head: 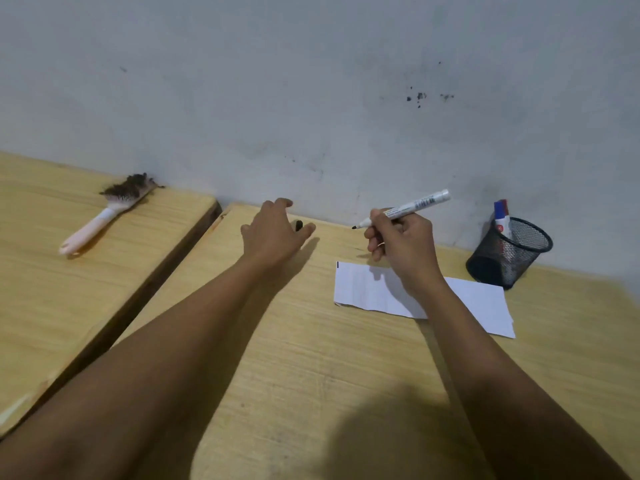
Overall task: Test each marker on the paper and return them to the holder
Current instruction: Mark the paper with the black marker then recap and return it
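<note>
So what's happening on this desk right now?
A person is testing markers. The right hand holds an uncapped white marker, tip off the paper. The left hand reaches over a small black object, probably the cap, near the wall. The mesh holder to the right holds another marker. The paper shows only a small mark at its corner.

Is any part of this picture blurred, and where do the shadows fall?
Head view: the left hand looks slightly motion-blurred; the right hand and its marker are sharper. Hand shadows fall on the desk and paper; a large soft shadow covers the bottom edge.
</note>
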Tool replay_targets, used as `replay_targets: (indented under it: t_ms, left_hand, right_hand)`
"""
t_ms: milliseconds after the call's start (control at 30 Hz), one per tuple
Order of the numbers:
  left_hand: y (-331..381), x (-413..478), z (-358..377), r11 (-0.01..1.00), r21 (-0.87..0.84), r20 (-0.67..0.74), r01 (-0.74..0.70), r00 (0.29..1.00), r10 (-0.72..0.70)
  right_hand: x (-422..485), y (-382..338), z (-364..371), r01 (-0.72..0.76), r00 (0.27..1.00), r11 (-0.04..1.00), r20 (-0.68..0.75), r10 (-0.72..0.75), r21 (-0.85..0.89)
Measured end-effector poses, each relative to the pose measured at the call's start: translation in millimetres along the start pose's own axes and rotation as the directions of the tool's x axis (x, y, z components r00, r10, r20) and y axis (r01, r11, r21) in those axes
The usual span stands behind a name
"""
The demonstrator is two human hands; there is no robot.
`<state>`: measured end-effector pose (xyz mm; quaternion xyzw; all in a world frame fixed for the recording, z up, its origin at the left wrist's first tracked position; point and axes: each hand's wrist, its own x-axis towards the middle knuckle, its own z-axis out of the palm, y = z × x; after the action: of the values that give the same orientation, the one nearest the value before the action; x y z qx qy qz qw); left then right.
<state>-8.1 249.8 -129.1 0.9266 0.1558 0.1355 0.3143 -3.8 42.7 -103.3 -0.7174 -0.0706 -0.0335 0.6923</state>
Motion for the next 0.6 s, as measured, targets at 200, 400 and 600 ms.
replay_targets:
  t_ms: [200, 400, 600]
  left_hand:
    - [6, 3, 1, 0.993, 0.112, 0.052, 0.027, 0.998, -0.033]
    - [48, -34, -16, 0.831, -0.556, 0.139, 0.023, 0.988, 0.065]
    - [94, -65, -33, 0.663, -0.748, 0.234, 0.011, 0.94, 0.249]
  right_hand:
    - [-14, -10, -12, 0.016, 1.0, 1.0, 0.008, -0.016, -0.004]
    - [-22, -31, -23, -0.003, 0.994, 0.996, -0.113, 0.013, 0.09]
    - [-35, -57, -40, 0.056, 0.99, 0.995, -0.136, -0.044, 0.086]
